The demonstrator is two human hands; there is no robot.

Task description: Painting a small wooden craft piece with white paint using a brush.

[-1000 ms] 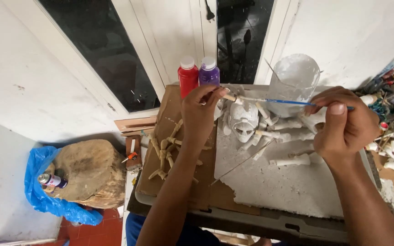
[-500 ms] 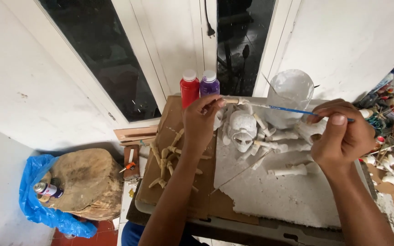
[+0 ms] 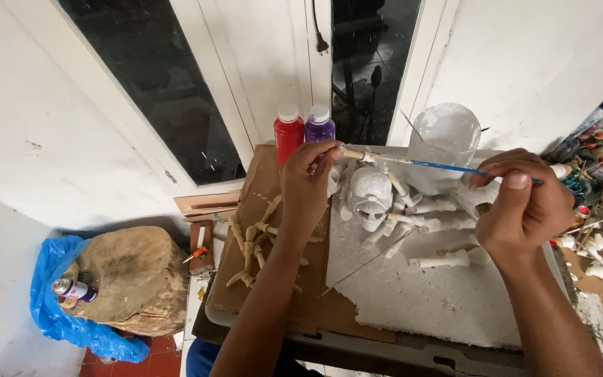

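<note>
the left hand (image 3: 306, 183) is raised over the far edge of the work surface, its fingertips pinched together on a small wooden peg (image 3: 354, 154) whose tip is partly white. the right hand (image 3: 525, 206) has thumb and fingers clamped on a thin blue-handled brush (image 3: 448, 167), which reaches leftward so its tip meets the peg. below them lies a white-coated slab (image 3: 427, 293), rough and chalky, resting on brown cardboard (image 3: 259, 279) over a grey tray (image 3: 413, 345). on the slab sit a white painted skull-like head (image 3: 370, 197) and several white limb-shaped pieces (image 3: 444, 260); on the cardboard to the left lie bare wooden pieces (image 3: 252, 241) of the same sort. a clear cup smeared white (image 3: 444, 143) stands at the back, near a red paint bottle (image 3: 288, 132) and a purple paint bottle (image 3: 319, 126), both touching side by side against a white-framed door with dark glass (image 3: 155, 84). the walls are white and scuffed. to the left, low down, a chunk of wood stump (image 3: 134, 276) sits on blue plastic (image 3: 54, 300) with a spray can (image 3: 73, 290) beside it. at the right edge is a clutter of small painted figures and pots (image 3: 601, 209).
</note>
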